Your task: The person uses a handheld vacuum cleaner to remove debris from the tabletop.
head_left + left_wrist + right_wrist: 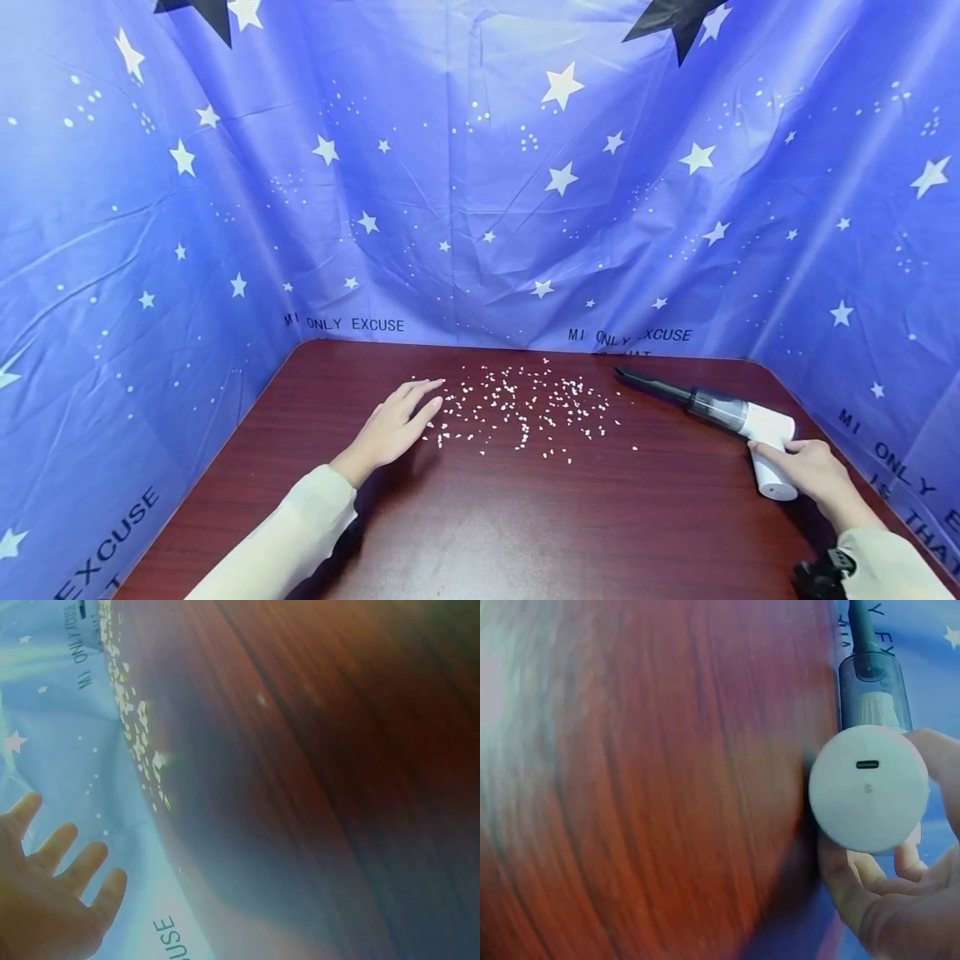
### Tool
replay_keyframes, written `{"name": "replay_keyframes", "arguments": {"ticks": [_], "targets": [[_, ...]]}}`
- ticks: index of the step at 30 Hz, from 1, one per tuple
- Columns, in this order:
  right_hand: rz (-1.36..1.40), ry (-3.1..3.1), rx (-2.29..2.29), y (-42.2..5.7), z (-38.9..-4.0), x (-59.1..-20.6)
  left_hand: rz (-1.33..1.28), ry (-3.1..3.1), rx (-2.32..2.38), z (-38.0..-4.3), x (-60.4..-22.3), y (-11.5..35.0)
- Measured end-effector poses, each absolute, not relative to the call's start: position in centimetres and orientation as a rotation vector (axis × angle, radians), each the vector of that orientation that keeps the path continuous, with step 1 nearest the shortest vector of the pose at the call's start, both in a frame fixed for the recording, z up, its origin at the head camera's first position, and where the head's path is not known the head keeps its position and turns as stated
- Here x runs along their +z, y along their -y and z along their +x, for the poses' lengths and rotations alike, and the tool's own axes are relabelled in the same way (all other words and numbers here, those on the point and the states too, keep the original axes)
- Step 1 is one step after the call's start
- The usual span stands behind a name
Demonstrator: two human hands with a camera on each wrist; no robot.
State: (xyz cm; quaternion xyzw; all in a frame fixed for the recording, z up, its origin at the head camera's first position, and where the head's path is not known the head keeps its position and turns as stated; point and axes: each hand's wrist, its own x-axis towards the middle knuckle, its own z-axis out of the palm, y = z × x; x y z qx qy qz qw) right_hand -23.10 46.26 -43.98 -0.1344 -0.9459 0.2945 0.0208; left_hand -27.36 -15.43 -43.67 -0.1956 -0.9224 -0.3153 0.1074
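Note:
White paper-like bits (524, 432) lie scattered over the far middle of the dark red table. At their left edge, my left hand (393, 423) reaches out with spread, fairly straight fingers and holds nothing. The left wrist view shows the same hand (56, 889) low at the left. On the right, a white handheld vacuum cleaner (768, 425) points its black crevice nozzle (651, 383) toward the far left. My right hand (817, 473) grips its handle. In the right wrist view, fingers (847, 889) curl by the handle's round end (868, 795), which has a small charging port.
A blue curtain (487, 208) with white stars and printed words encloses the table (510, 533) at the back and both sides. Black star shapes (678, 25) show at the top. A dark band (825, 575) sits on the right wrist.

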Motion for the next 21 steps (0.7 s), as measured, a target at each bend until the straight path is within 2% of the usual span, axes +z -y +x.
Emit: {"name": "replay_keyframes", "arguments": {"ticks": [5,13,16,21], "targets": [[-0.493,2.804,1.221,-46.0,-22.8,-44.3,-0.563,2.701,-1.001,-27.4,-44.1,14.6],[-0.418,2.39,2.196,-45.8,-22.5,-44.8,-0.527,2.685,-1.09,-27.4,-44.5,13.3],[-0.428,2.292,2.307,-45.6,-22.5,-44.9,-0.532,2.693,-1.104,-27.4,-44.5,12.9],[-0.265,2.259,2.289,-45.1,-22.5,-45.3,-0.566,2.699,-1.122,-27.6,-44.6,12.2]]}}
